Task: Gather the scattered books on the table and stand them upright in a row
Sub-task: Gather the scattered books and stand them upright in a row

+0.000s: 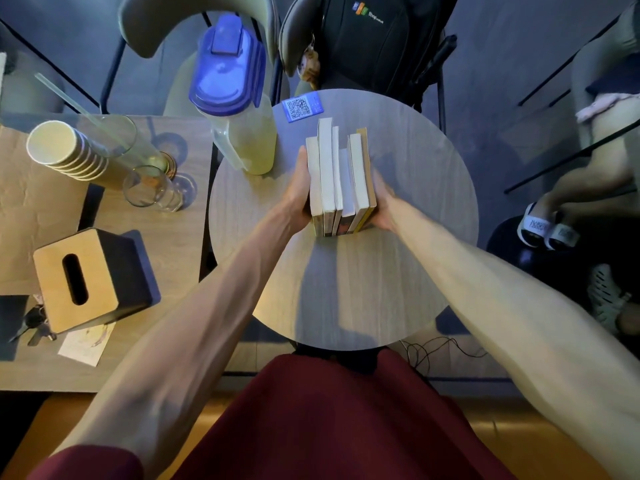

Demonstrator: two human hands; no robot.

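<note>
Several books [337, 181] stand upright in one tight row near the middle of the round bench [415, 188], page edges up and spines toward the near side. They differ in height, and the tallest is second from the left. The left hand [299, 188] lies flat against the outer cover at the left end of the row, fingers straight and pointing to the far side. The right hand [381, 202] presses against the cover at the right end. Its fingers are partly hidden behind the books, but what shows lies flat along the cover. Both hands squeeze the row between them, and both bare forearms reach in from the near edge.

Far left on the same bench stands a clear pitcher with a blue lid [239, 109], holding pale yellow liquid. Just right of it, a blue QR card [300, 107] lies flat at the far rim. A second wooden bench [180, 244] at the left carries a stack of paper cups [65, 150], some drinking glasses [149, 188], a tissue box [86, 278] and keys [34, 323]. A black backpack [374, 39] sits on the chair beyond the round bench.
</note>
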